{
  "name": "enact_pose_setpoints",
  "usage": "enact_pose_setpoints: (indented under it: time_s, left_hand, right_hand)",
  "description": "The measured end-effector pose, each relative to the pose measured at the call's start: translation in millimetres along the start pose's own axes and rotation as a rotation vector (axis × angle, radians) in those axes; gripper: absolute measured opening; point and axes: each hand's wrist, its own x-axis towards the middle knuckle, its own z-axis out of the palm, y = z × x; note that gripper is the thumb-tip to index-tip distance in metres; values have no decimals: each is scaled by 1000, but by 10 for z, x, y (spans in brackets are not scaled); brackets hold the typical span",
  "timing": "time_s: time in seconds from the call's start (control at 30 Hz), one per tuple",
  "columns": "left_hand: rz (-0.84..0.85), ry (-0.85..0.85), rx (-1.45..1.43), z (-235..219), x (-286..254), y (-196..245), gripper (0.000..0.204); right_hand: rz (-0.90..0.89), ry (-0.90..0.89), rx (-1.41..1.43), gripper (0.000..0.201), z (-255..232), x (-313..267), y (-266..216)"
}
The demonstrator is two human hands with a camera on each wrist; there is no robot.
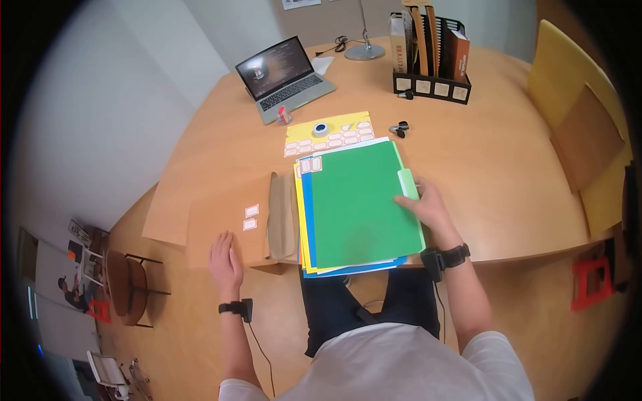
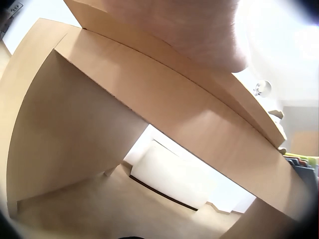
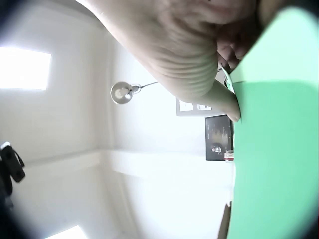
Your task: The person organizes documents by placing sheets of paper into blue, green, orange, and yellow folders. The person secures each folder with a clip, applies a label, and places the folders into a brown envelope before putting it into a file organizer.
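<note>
A green file folder [image 1: 358, 207] tops a stack with a blue folder [image 1: 308, 227], yellow folders and white sheets showing at its edges. My right hand [image 1: 433, 212] grips the stack's right side by the pale green tab, thumb [image 3: 227, 102] on top and the other fingers mostly hidden underneath. Red-bordered labels [image 1: 311, 165] show at the stack's top left corner. My left hand [image 1: 226, 262] lies with straight fingers over the near left part of a brown kraft envelope [image 1: 217, 207]. Two labels [image 1: 251, 217] are on that envelope, and its flap [image 1: 281, 214] lies beside the stack.
Behind the stack lies a yellow label sheet [image 1: 294, 134] with a tape roll [image 1: 321, 129] on it. Black binder clips [image 1: 400, 128] sit to its right. Farther back stand a laptop [image 1: 287, 80], a lamp [image 1: 365, 52] and a black book rack [image 1: 431, 87]. A yellow chair [image 1: 568, 87] is at right.
</note>
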Motion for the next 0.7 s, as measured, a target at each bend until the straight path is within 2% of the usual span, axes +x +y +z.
enact_pose_setpoints:
  time_s: [0.13, 0.23, 0.57, 0.7]
  left_hand:
    - [6, 45, -41, 128, 84, -57, 37]
    - [28, 66, -82, 180, 136, -81, 37]
    - [3, -48, -70, 34, 207, -36, 39]
    - [-79, -114, -174, 26, 228, -122, 34]
  right_hand:
    - [80, -37, 262, 44, -58, -42, -62]
    - [1, -29, 133, 38, -15, 42, 101]
    - [-65, 59, 229, 27, 33, 10, 64]
    - [-41, 78, 283, 28, 89, -20, 71]
